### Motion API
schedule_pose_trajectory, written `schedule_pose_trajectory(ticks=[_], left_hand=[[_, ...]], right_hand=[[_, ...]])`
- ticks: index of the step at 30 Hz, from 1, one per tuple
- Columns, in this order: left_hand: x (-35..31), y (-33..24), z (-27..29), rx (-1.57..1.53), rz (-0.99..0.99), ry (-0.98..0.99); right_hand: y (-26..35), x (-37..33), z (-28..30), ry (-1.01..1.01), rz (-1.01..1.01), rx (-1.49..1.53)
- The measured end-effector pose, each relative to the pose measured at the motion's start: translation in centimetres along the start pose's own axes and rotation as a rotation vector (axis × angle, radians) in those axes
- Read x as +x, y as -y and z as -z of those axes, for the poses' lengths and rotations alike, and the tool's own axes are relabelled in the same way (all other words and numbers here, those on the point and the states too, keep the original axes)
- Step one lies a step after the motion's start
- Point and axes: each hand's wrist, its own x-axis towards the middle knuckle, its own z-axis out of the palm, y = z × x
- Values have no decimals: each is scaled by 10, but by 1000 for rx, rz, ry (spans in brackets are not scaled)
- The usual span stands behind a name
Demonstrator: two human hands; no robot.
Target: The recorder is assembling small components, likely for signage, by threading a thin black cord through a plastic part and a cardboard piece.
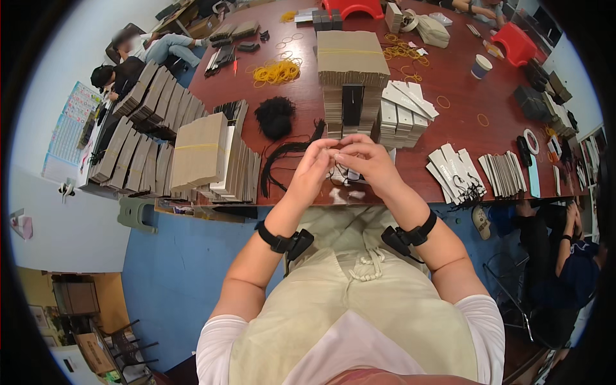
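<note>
Two bare hands, the left hand (314, 163) and the right hand (369, 162), are held fingertips together, fingers curled; whether they are closed on the thin black cord (337, 172) seen just below them cannot be told. The cord is placed near the edge of the glossy dark-red table (462, 122). Loose black strings (282, 153) are strewn leftward, white paper tags with black strings (454, 168) are spread rightward, and farther out grey-brown cardboard pieces (353, 70) are stacked.

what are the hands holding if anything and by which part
The left hand and right hand come together, hiding whatever may lie between them; whether anything is held, and by which part, cannot be told.
</note>
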Motion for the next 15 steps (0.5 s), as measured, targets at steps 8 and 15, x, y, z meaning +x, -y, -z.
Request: schedule_pose_trajectory(ticks=[8,15], left_hand=[[4,10,2,44,234,6],[4,18,8,278,205,-78]], right_hand=[[-8,6,17,-99,58,-168],[-31,13,42,23,112,-989]])
